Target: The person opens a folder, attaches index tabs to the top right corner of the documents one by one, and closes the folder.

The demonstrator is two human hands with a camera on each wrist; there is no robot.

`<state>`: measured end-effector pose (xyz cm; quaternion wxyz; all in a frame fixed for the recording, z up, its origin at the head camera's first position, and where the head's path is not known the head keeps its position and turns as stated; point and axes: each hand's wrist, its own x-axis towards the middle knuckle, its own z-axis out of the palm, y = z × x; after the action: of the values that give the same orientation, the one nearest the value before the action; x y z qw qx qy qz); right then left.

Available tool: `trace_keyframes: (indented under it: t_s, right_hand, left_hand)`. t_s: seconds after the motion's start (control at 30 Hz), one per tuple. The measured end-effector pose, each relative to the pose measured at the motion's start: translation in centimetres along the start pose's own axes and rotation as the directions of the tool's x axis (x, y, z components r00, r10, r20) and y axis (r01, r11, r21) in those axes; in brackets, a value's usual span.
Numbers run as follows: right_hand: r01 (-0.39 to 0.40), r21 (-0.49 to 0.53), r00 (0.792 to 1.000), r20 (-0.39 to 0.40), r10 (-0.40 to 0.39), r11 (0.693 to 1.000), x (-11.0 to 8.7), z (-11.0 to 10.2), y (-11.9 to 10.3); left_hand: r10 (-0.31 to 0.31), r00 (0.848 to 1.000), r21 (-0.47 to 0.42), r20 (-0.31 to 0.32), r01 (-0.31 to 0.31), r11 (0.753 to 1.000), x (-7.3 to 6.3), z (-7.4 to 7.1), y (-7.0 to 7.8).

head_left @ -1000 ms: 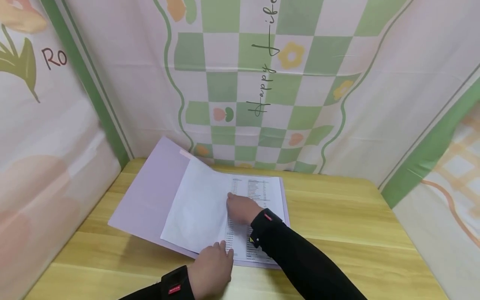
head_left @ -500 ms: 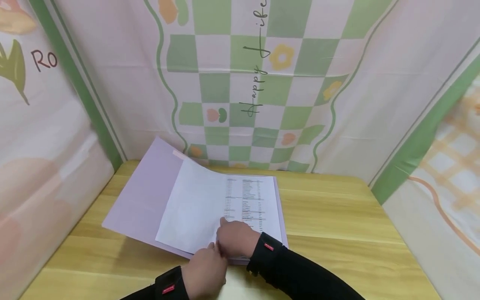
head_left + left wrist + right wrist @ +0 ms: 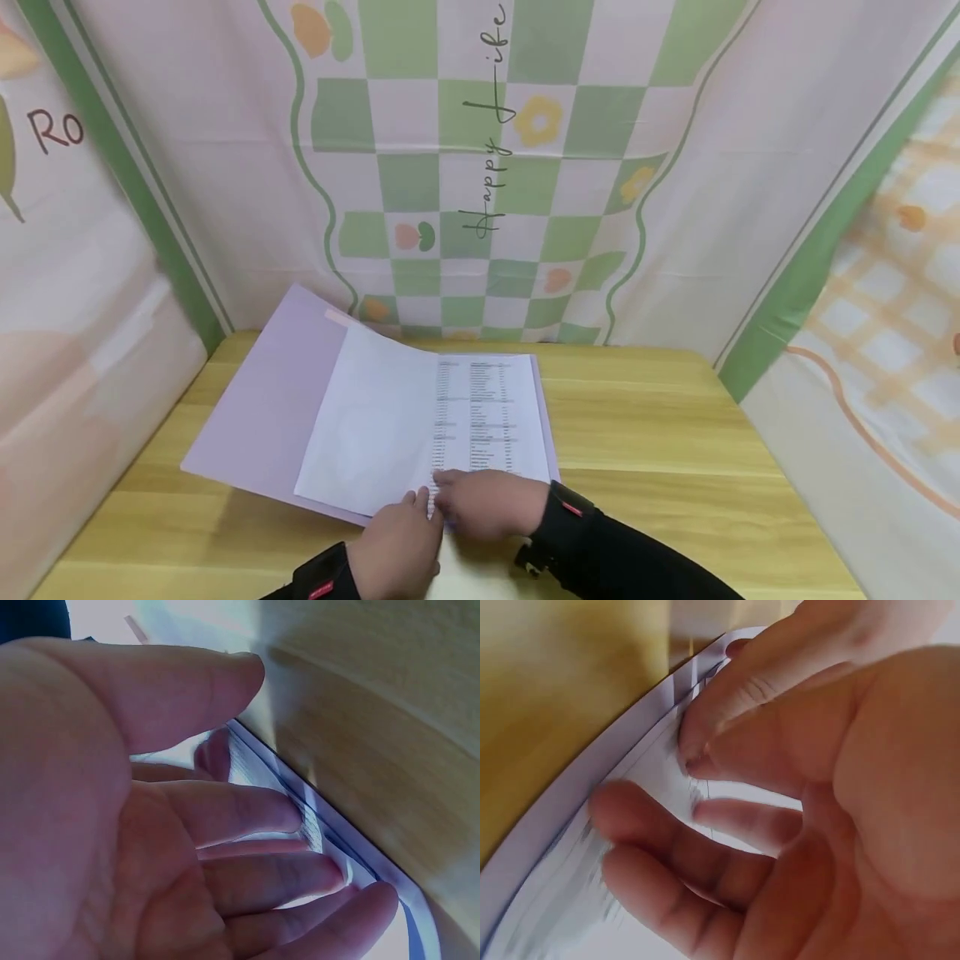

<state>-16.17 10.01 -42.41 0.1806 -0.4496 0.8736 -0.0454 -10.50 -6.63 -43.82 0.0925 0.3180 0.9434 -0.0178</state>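
Observation:
A lilac folder [image 3: 258, 408] lies spread on the wooden table, its cover raised at the left. Inside it, a blank white page [image 3: 367, 425] is turned over to the left, and a page printed with columns of text [image 3: 491, 408] faces up on the right. My left hand [image 3: 401, 542] rests at the lower edge by the fold, fingers extended over the paper. Beside it, my right hand [image 3: 491, 504] touches the lower part of the printed page near the fold, its fingers loosely bent. The right wrist view shows the folder's edge [image 3: 592, 761] running just past those fingers.
The wooden table [image 3: 637, 442] extends to the right of the folder. Behind it hangs a green-and-white checkered cloth [image 3: 480, 192], with more patterned cloth [image 3: 862, 333] along both sides. Each wrist wears a black band [image 3: 562, 517].
My right hand has slid down along the fold from the middle of the page to its lower edge, beside the left hand. The left hand stays at the bottom edge; the head view has shifted slightly.

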Motion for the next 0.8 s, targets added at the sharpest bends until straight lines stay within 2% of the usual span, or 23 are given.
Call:
trace_keyframes:
  t_s: [0.13,0.33,0.43,0.57,0.67,0.8]
  right_hand:
    - [0.021,-0.003,0.999,-0.029,-0.021,1.0,-3.0,0.1,0.4]
    - [-0.013,0.12,0.99,-0.135,0.03,0.993,-7.7,0.1,2.1]
    - [-0.064,0.151,0.985,-0.149,0.087,0.986,-10.0,-0.1,3.1]
    - [-0.163,0.173,0.971,-0.148,0.189,0.971,-12.9,-0.1,4.5]
    - [-0.236,0.19,0.952,-0.151,0.266,0.953,-14.5,0.2,5.3]
    - [-0.304,0.143,0.926,-0.188,0.327,0.942,-16.0,1.1,5.8]
  left_hand:
    - [-0.039,0.999,-0.016,0.019,0.039,0.999,-0.1,0.0,0.0]
    - [-0.06,0.995,-0.038,0.078,0.064,0.997,0.3,-0.1,0.0]
    - [-0.065,0.992,-0.045,0.108,0.07,0.997,0.5,-0.1,0.0]
    - [-0.061,0.992,-0.038,0.109,0.066,0.997,0.5,0.1,-0.1]
    - [-0.057,0.992,-0.022,0.111,0.06,0.998,0.4,0.1,-0.2]
    - [-0.041,0.993,0.009,0.108,0.041,0.999,0.3,0.1,-0.5]
